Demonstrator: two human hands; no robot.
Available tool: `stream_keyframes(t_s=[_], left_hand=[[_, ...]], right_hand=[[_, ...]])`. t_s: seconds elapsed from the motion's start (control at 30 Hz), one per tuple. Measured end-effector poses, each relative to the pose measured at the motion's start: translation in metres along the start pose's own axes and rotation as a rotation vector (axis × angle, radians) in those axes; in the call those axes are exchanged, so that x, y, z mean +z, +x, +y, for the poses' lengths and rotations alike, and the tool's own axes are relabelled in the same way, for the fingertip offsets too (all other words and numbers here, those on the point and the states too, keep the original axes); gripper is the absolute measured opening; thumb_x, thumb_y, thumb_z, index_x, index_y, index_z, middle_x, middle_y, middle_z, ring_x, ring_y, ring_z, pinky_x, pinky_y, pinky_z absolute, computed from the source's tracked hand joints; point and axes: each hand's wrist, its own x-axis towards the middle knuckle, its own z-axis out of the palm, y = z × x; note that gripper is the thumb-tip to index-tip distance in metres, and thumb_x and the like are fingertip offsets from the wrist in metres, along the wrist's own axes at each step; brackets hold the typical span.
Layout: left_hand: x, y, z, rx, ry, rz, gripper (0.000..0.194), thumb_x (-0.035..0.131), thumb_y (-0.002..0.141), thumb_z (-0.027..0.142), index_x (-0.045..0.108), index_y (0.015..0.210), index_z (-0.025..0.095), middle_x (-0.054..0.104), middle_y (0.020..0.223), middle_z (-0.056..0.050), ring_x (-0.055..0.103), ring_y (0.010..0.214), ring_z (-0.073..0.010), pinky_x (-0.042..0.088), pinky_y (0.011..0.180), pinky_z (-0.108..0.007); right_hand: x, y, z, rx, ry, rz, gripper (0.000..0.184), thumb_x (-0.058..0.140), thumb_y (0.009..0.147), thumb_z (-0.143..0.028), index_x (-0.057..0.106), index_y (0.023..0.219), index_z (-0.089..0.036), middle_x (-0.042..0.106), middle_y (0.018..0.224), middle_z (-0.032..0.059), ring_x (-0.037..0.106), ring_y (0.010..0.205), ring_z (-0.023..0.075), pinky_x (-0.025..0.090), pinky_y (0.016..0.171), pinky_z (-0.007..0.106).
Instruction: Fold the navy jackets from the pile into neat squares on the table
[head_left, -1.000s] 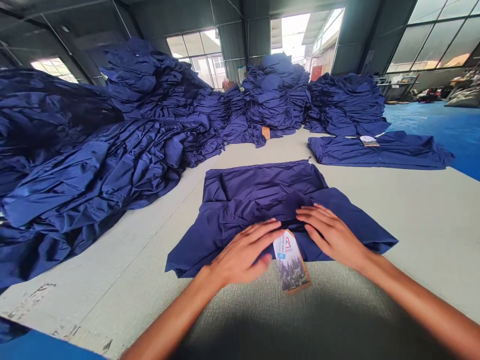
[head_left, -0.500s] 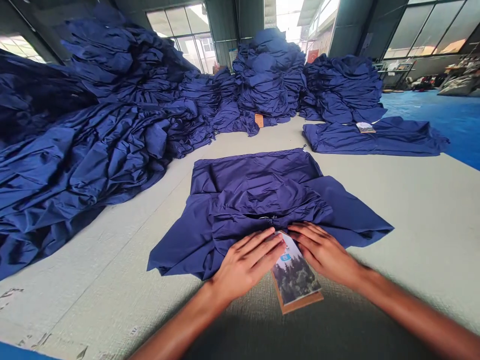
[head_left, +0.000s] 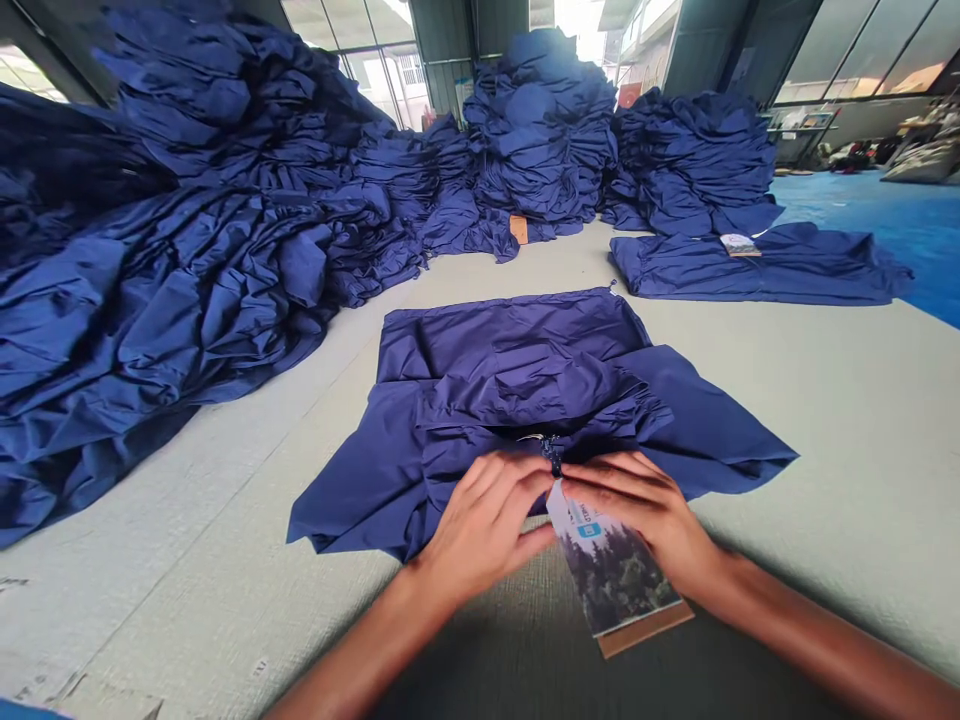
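Right now the right hand [head_left: 637,515] pinches the top of a paper hang tag [head_left: 611,572] narrowly, its lower end lying over a grey mat [head_left: 480,650]. Touching it, the left hand [head_left: 480,525] curls beside a dark cord [head_left: 553,456]; whether it grips, I cannot tell. Both press a navy garment [head_left: 525,395] near the tabletop's [head_left: 862,450] near edge, with navy heaps [head_left: 225,150] beyond.

Left hand [head_left: 484,525] and right hand [head_left: 637,520] curl, nearly touching.
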Motion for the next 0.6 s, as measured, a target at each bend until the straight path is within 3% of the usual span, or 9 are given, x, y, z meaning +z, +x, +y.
stream_keyframes(t_s=[0.13, 0.33, 0.47, 0.6], left_hand=[[0.011, -0.001, -0.009, -0.236, 0.085, 0.025, 0.026, 0.052, 0.098, 0.031, 0.055, 0.122, 0.023, 0.058, 0.129, -0.012, 0.057, 0.115, -0.0254, 0.05, 0.096, -0.044], [0.021, -0.004, -0.013, -0.239, 0.095, 0.008, 0.023, 0.058, 0.094, 0.03, 0.065, 0.116, 0.027, 0.049, 0.137, -0.011, 0.053, 0.121, -0.0275, 0.049, 0.098, -0.047], [0.022, -0.006, -0.014, -0.223, 0.067, 0.004, 0.024, 0.06, 0.093, 0.029, 0.067, 0.116, 0.03, 0.049, 0.137, -0.01, 0.051, 0.123, -0.0275, 0.049, 0.1, -0.049], [0.025, -0.008, -0.017, -0.205, 0.014, -0.027, 0.025, 0.06, 0.094, 0.03, 0.067, 0.118, 0.031, 0.05, 0.138, -0.009, 0.053, 0.123, -0.0264, 0.049, 0.101, -0.048]], right_hand=[[-0.016, 0.016, -0.001, 0.057, 0.109, 0.018, 0.04, 0.052, 0.096, -0.022, 0.063, 0.131, -0.036, 0.07, 0.123, 0.0011, 0.067, 0.106, 0.0223, 0.056, 0.09, 0.04], [-0.045, 0.091, 0.015, 0.34, 0.14, -0.008, 0.027, 0.056, 0.094, -0.039, 0.077, 0.105, -0.026, 0.076, 0.107, 0.0036, 0.071, 0.095, 0.0258, 0.056, 0.086, 0.039], [-0.037, 0.129, 0.041, 0.409, 0.152, -0.045, 0.022, 0.065, 0.087, -0.038, 0.076, 0.084, -0.019, 0.076, 0.087, 0.0054, 0.071, 0.083, 0.0251, 0.056, 0.074, 0.035], [-0.016, 0.14, 0.056, 0.426, 0.286, -0.036, 0.025, 0.064, 0.087, -0.037, 0.073, 0.075, -0.018, 0.075, 0.081, 0.0057, 0.071, 0.085, 0.0231, 0.054, 0.076, 0.032]])
